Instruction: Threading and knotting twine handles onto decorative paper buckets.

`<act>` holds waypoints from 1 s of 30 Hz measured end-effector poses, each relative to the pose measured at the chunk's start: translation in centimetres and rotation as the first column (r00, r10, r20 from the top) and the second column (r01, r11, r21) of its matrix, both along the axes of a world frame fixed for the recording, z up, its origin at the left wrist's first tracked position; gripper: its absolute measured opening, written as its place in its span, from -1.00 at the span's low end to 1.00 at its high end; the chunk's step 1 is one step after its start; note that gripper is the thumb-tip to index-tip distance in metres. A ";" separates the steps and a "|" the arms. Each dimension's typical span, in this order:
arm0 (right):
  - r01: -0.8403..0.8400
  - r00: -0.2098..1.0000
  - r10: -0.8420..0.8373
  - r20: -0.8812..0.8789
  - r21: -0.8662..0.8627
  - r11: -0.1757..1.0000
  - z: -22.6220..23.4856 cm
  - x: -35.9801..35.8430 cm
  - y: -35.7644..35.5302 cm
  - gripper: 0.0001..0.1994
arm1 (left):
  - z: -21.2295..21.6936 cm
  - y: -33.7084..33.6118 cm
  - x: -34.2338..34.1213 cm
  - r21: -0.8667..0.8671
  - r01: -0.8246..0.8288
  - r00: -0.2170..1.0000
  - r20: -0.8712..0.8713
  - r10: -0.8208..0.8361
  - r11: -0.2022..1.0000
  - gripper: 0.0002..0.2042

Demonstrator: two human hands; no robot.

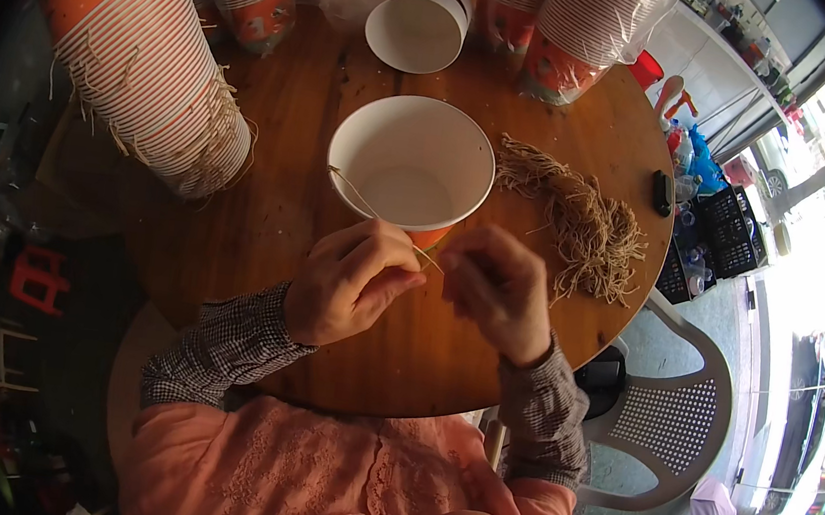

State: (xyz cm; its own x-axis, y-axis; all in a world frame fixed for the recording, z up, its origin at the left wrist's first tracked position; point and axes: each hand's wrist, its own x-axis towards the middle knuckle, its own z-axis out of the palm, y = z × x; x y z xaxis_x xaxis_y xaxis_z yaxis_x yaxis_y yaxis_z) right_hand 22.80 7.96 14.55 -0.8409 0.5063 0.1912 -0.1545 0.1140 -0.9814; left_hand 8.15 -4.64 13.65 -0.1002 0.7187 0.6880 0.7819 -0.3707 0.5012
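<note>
A paper bucket (pixel 411 172), white inside and orange outside, stands upright before me on the wooden table. From its left rim a thin tan string (pixel 354 192) slants down towards my hands, just in front of the bucket. My left hand (pixel 360 277) pinches the string between thumb and fingers. Close by on the right, my right hand (pixel 497 292) is closed, its fingers on the string where a short stretch spans the gap between the hands. To the right lies a loose bundle of tan strings (pixel 587 226).
At left leans a tall stack of nested orange paper buckets (pixel 142 58) with strings hanging on it. Behind are plastic-wrapped stacks (pixel 587 35) and a bucket lying on its side (pixel 416 32). A small black object (pixel 663 193) sits at the right table edge, near a plastic chair (pixel 667 415).
</note>
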 end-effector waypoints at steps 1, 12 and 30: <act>-0.027 0.997 0.023 -0.071 -0.059 0.998 1.2 -0.4 0.4 -0.97 | -0.2 -0.4 0.1 0.030 0.020 1.000 -0.013 -0.019 0.999 -0.85; 0.305 0.640 -0.374 -0.671 -0.225 0.925 5.6 -5.9 18.7 -0.82 | -1.1 2.8 0.6 0.068 -0.230 0.906 -0.348 0.239 0.971 -0.75; 0.115 0.917 -0.216 -0.334 -0.297 0.948 -8.1 -6.1 -1.0 -0.95 | -0.2 -1.0 -3.3 -0.029 -0.410 0.854 -0.364 0.372 0.912 -0.64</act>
